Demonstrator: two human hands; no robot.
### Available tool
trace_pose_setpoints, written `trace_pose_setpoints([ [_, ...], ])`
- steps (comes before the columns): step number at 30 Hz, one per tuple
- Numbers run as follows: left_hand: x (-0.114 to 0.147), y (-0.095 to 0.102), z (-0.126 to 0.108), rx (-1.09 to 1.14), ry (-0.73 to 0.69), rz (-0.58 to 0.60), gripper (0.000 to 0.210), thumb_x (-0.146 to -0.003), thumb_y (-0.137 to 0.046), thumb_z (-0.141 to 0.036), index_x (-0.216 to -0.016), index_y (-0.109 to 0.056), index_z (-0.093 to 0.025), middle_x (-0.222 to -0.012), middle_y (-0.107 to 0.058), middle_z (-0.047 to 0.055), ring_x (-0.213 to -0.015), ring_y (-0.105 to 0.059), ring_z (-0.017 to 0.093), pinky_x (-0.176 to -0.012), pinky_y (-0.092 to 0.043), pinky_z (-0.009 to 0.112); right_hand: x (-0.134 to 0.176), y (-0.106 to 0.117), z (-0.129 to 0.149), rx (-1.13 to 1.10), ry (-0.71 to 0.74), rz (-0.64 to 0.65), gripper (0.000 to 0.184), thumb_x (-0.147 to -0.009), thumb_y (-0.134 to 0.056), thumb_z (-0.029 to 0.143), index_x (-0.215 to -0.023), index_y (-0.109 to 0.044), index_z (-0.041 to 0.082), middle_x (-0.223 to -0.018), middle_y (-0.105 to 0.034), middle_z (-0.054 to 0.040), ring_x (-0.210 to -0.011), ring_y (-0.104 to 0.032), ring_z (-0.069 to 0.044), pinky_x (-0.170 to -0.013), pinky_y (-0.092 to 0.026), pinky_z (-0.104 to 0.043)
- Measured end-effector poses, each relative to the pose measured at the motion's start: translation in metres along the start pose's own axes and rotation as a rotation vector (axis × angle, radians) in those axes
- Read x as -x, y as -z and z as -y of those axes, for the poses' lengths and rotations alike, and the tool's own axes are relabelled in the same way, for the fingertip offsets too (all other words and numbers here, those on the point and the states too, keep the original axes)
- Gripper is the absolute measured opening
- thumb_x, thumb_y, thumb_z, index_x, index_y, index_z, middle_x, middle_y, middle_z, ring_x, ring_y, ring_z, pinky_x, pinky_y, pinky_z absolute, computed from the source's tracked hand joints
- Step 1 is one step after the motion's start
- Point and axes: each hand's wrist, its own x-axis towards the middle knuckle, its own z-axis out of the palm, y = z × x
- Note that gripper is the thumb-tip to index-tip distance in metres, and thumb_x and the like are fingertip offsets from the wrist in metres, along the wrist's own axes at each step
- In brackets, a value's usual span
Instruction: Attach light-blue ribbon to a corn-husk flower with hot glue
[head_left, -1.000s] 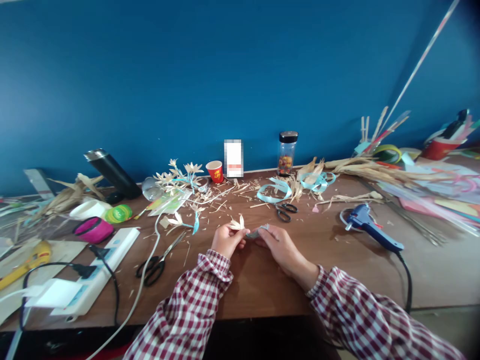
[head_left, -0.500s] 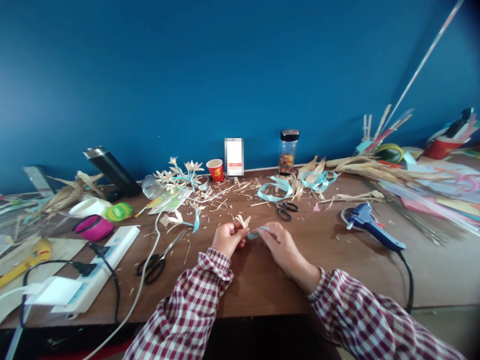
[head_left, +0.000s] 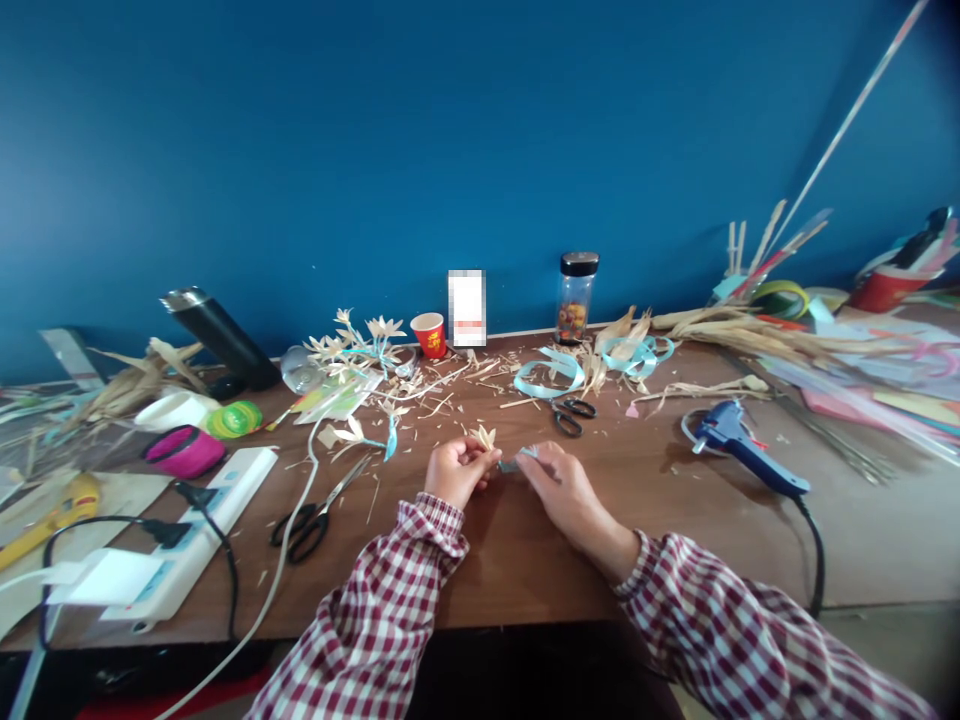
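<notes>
Pinched between the fingers of my left hand (head_left: pixel 457 472) is a small pale husk flower (head_left: pixel 486 437), its petals pointing up. My right hand (head_left: pixel 561 487) grips a light blue ribbon (head_left: pixel 511 464), which spans the short gap between both hands at the flower's base. Fingers cover part of the ribbon and the flower's stem. Beyond the hands, black-handled scissors (head_left: pixel 571 416) lie beside loops of blue ribbon (head_left: pixel 549 375). Another finished-looking flower with a blue stem (head_left: pixel 367 438) rests to the left, near a second pair of scissors (head_left: pixel 319 518).
A blue glue gun (head_left: pixel 750 450) lies at right, its cord running over the front edge. At left are a white power strip (head_left: pixel 217 540) and cables. Along the wall stand a red paper cup (head_left: pixel 429 336), a glass jar (head_left: pixel 576 300) and a leaning black flask (head_left: pixel 221 335). Husk scraps litter the table.
The flower has turned in my left fingers, so more of its petals face me. Less of the ribbon shows between my hands. Both hands stay in nearly the same place.
</notes>
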Motion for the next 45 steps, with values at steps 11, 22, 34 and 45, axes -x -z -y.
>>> trace_pose_setpoints([
  [11, 0.004, -0.003, -0.002, -0.014, -0.017, -0.005, 0.022, -0.061, -0.074, -0.029, -0.068, -0.059, -0.014, -0.054, -0.063, -0.001, -0.048, -0.058, 0.01, -0.041, -0.046, 0.018, 0.001, 0.0, 0.002, 0.015, 0.005, -0.007, 0.029, -0.082, -0.051, 0.037, -0.06, -0.054, 0.019, -0.064, -0.053, -0.0007, -0.067, -0.051, -0.017, -0.064, -0.04, -0.027],
  [22, 0.003, -0.001, 0.003, -0.164, -0.119, -0.04, 0.028, -0.062, -0.071, -0.041, -0.067, -0.061, -0.015, -0.052, -0.058, -0.003, -0.035, -0.042, 0.007, -0.033, -0.034, 0.019, 0.002, -0.001, -0.001, 0.009, 0.0, -0.009, 0.025, -0.083, -0.051, 0.036, -0.068, -0.06, 0.017, -0.073, -0.058, -0.0029, -0.07, -0.053, -0.017, -0.065, -0.041, -0.028],
  [34, 0.002, -0.002, 0.005, -0.323, -0.222, -0.109, 0.024, -0.065, -0.068, -0.038, -0.059, -0.059, -0.016, -0.054, -0.061, 0.001, -0.053, -0.056, 0.014, -0.05, -0.04, 0.022, 0.002, 0.0, 0.002, 0.063, 0.036, 0.011, 0.026, -0.082, -0.052, 0.034, -0.064, -0.058, 0.018, -0.069, -0.058, -0.0024, -0.068, -0.053, -0.017, -0.065, -0.041, -0.027],
  [45, 0.007, -0.005, 0.003, -0.252, -0.146, -0.072, 0.022, -0.072, -0.061, -0.035, -0.066, -0.047, -0.02, -0.046, -0.057, -0.004, -0.034, -0.05, 0.01, -0.037, -0.036, 0.02, 0.004, 0.0, 0.006, -0.063, 0.069, 0.094, 0.024, -0.084, -0.05, 0.033, -0.085, -0.07, 0.019, -0.085, -0.071, -0.0055, -0.082, -0.064, -0.022, -0.077, -0.048, -0.032],
])
